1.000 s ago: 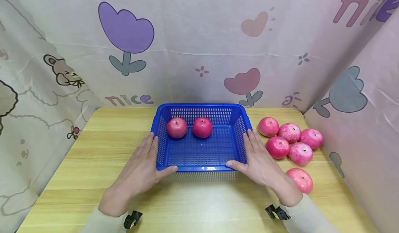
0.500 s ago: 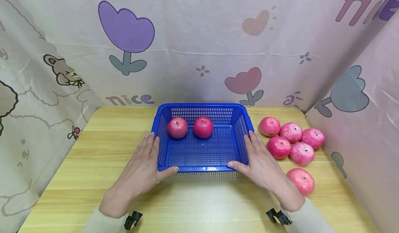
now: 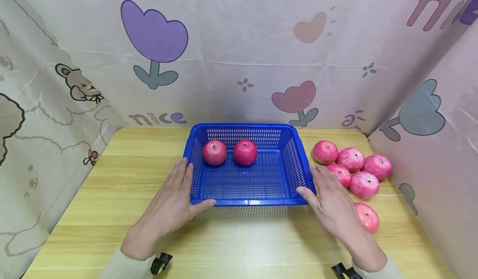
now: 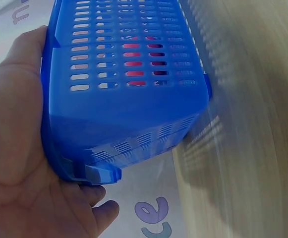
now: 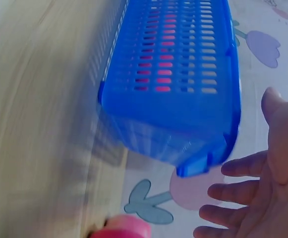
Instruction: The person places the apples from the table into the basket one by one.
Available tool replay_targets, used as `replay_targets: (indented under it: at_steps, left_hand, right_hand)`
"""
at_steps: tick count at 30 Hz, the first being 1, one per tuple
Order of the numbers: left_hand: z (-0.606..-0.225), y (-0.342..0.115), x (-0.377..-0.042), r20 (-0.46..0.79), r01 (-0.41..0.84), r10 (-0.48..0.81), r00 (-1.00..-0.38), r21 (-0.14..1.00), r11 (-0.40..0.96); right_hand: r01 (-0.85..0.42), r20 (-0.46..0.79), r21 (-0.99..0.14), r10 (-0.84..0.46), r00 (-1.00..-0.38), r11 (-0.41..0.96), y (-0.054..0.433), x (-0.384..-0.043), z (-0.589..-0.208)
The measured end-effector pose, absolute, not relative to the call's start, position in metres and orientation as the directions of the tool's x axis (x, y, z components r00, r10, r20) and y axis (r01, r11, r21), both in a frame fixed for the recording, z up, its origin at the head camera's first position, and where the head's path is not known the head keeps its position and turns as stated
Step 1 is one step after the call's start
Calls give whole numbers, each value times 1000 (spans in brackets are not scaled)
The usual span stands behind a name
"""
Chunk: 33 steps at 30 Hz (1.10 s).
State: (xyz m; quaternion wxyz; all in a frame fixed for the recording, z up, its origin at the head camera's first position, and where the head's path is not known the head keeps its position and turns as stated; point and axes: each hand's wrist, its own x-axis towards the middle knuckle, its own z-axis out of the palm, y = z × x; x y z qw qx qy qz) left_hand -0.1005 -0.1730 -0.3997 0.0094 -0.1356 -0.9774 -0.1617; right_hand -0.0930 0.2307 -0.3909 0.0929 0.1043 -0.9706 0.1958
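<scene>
In the head view we have the basket [image 3: 244, 183] between our left hand [image 3: 169, 200] and right hand [image 3: 331, 202], two apples [image 3: 214, 153] inside, six outer apples [image 3: 364, 185] beside the right; in the left wrist view our left lies spread against the basket; in the right wrist view our right is spread, just apart.

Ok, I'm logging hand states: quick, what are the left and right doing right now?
Left hand: open, resting against the blue basket.
Right hand: open, beside the basket, holding nothing.
</scene>
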Motion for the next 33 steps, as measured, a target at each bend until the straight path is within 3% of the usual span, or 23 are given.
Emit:
replay_targets:
  at_steps: [7,14,21,27,33]
  left_hand:
    - [-399,-172,-100,58,265,260,-964,314,912]
    - [-400,-172,-100,50,260,258,-965,320,911]
    - [-399,-173,-101,50,256,254,-966,323,911]
    - [-399,-173,-101,51,260,258,-965,322,910]
    - [-400,-173,-101,53,264,261,-964,329,907]
  right_hand:
    - [-75,169,-375,-12,-986,924,253,-81,-382]
    - [77,83,-259,102,-991,963,283,-68,-385]
    - [225,-122,-192,204,-971,955,307,-65,-394]
    - [262,-261,-179,211,-942,948,315,-67,-402]
    - [222,-272,-193,166,-948,956,314,-69,-405]
